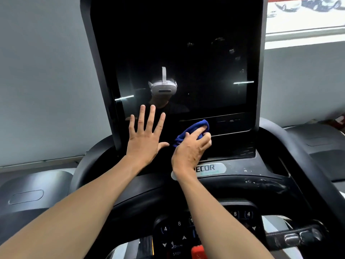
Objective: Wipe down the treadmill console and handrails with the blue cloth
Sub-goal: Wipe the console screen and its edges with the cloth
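One blue cloth, bunched, gripped in my right hand, fingers curled round it, pressed to the lower edge of the console screen. Soft, light, limp by the look of it; best kept wadded in the palm so no loose corner drags. My left hand lies flat on the glass just beside it, fingers straight and spread, holding nothing. Glass looks smooth and slippery, smudges upper right. One keypad below, between my forearms. Handrails not clearly distinguishable.
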Action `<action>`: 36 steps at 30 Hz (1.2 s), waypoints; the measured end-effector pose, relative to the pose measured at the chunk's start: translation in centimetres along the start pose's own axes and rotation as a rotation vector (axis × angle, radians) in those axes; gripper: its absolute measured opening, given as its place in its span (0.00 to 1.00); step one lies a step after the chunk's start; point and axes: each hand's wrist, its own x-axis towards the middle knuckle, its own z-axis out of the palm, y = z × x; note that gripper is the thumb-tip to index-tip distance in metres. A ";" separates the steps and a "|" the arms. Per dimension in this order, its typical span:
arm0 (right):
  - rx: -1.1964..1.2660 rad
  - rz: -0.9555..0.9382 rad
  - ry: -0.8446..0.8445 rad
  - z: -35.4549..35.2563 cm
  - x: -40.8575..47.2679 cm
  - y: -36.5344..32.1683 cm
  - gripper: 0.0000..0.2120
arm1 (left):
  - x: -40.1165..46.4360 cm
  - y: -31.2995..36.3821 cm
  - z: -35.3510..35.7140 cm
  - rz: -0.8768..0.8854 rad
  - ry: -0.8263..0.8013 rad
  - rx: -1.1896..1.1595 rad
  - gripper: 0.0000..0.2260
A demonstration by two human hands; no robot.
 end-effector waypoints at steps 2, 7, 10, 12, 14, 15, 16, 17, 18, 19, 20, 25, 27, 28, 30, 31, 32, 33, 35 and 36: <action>0.043 -0.024 -0.037 0.4 -1.8 -1.6 0.29 | 0.0 -0.2 0.0 0.012 -0.012 -0.006 0.48; 0.065 0.043 0.034 -0.3 2.2 2.3 0.29 | -0.3 -2.3 -0.2 0.100 -0.091 0.059 0.51; 0.110 0.171 0.088 -0.6 3.2 2.0 0.27 | -0.4 -2.2 -0.4 0.098 -0.099 0.063 0.51; 0.095 0.102 0.059 -0.2 0.7 0.1 0.26 | -0.3 -2.0 -0.3 0.097 -0.074 0.066 0.52; 0.059 -0.049 -0.018 0.4 -2.2 -0.6 0.27 | -0.4 -2.3 -0.2 0.105 -0.050 0.065 0.52; 0.037 -0.118 -0.040 0.4 -2.5 0.0 0.27 | -0.4 -2.4 -0.1 0.108 -0.041 0.066 0.52; 0.016 -0.161 -0.039 0.3 -1.5 1.1 0.28 | -0.4 -2.5 -0.1 0.110 -0.040 0.066 0.52; -0.002 -0.159 -0.016 0.0 0.0 2.4 0.27 | -0.5 -2.5 -0.2 0.112 -0.045 0.065 0.52; -0.011 -0.118 0.015 -0.6 1.8 3.6 0.26 | -0.5 -2.4 -0.1 0.112 -0.048 0.065 0.52; -0.002 -0.053 0.046 -1.1 3.6 4.5 0.25 | -0.5 -2.4 -0.1 0.108 -0.049 0.066 0.52; 0.010 0.022 0.064 -1.5 4.9 5.1 0.25 | -0.4 -2.4 -0.2 0.106 -0.054 0.065 0.52; -0.047 -0.424 -0.025 -0.9 -0.5 1.0 0.23 | -0.3 -2.3 -0.1 0.104 -0.059 0.045 0.52; -0.137 -0.763 -0.045 -0.5 -0.3 0.7 0.23 | -0.3 -2.4 0.0 0.106 -0.062 0.038 0.52; -0.172 -0.786 -0.029 -0.6 1.6 0.9 0.24 | -0.3 -2.5 0.0 0.106 -0.064 0.035 0.52; -0.198 -0.589 0.028 -1.4 5.5 2.2 0.26 | -0.4 -2.4 -0.1 0.106 -0.061 0.034 0.52; -0.195 -0.431 0.057 -1.8 6.6 2.8 0.26 | -0.5 -2.3 -0.1 0.105 -0.060 0.030 0.52; -0.193 -0.301 0.069 -2.1 6.3 3.2 0.26 | -0.5 -2.2 0.0 0.105 -0.061 0.027 0.52; -0.179 -0.252 0.074 -1.9 5.1 3.0 0.26 | -0.4 -2.2 0.0 0.101 -0.062 0.025 0.52; -0.173 -0.425 0.046 -0.8 1.4 2.2 0.26 | -0.4 -2.3 0.0 0.097 -0.059 0.032 0.52; -0.185 -0.574 0.017 -0.5 0.4 2.1 0.26 | -0.4 -2.3 0.0 0.098 -0.049 0.032 0.52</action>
